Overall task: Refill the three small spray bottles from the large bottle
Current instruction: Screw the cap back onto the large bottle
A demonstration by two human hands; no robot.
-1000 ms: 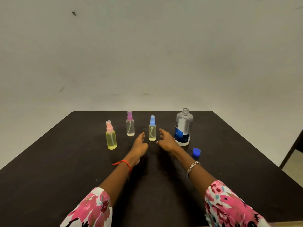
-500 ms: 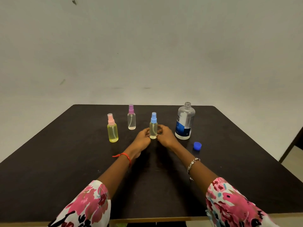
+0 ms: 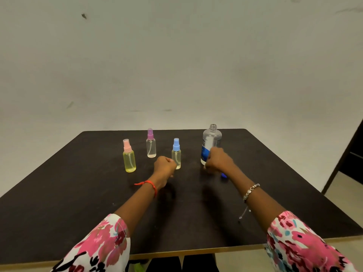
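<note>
Three small spray bottles stand on the dark table point(image 3: 78, 203): a yellow one with a pink cap point(image 3: 129, 157), a clear one with a purple cap point(image 3: 151, 144) and a pale one with a blue cap point(image 3: 176, 152). The large clear bottle point(image 3: 211, 139) with a blue label stands uncapped at the right. My right hand point(image 3: 218, 160) is wrapped around its lower part. My left hand point(image 3: 164, 167) is a closed fist just left of the blue-capped bottle's base; whether it touches is unclear. The blue cap point(image 3: 223, 175) lies mostly hidden behind my right wrist.
A plain wall rises behind the table. A dark piece of furniture point(image 3: 351, 154) stands off the table's right side. The table's near edge point(image 3: 196, 252) runs just in front of my floral sleeves.
Both hands were on the blue-capped bottle half a second ago. My right hand has let go and moved right onto the large bottle. My left hand has drawn back into a fist.
</note>
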